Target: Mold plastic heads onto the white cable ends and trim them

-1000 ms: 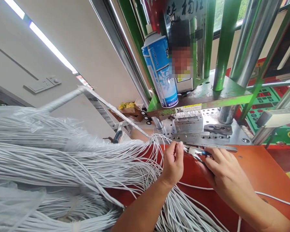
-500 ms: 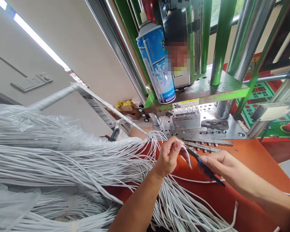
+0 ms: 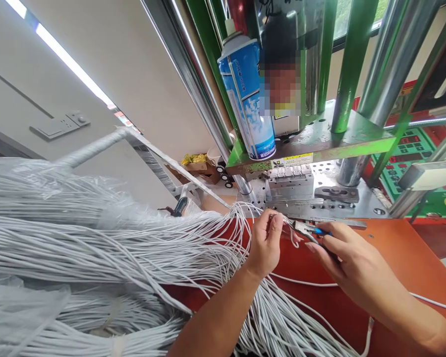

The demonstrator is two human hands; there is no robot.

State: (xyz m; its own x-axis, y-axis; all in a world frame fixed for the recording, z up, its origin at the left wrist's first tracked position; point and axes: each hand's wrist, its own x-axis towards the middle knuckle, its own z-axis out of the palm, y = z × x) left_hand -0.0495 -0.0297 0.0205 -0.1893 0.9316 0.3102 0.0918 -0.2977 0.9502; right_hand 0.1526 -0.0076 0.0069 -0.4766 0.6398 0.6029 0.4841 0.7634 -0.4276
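A thick bundle of white cables (image 3: 96,248) lies across the left, its ends fanning out over the orange bench (image 3: 394,248). My left hand (image 3: 265,243) is closed in a pinch on the end of one white cable (image 3: 288,229). My right hand (image 3: 342,258) grips small pliers with blue handles (image 3: 312,232), their jaws at that cable end. Both hands sit just in front of the metal mould plate (image 3: 308,198) of the press.
A blue spray can (image 3: 247,94) stands on the green press frame (image 3: 319,144). Steel columns (image 3: 386,74) rise behind. A green control panel (image 3: 412,153) is at right. A loose white cable (image 3: 305,283) crosses the bench. Clear plastic wrap (image 3: 40,188) covers the bundle.
Both hands moved back up toward the mould plate after dipping lower and apart. The pliers are again at the cable end held by my left hand.
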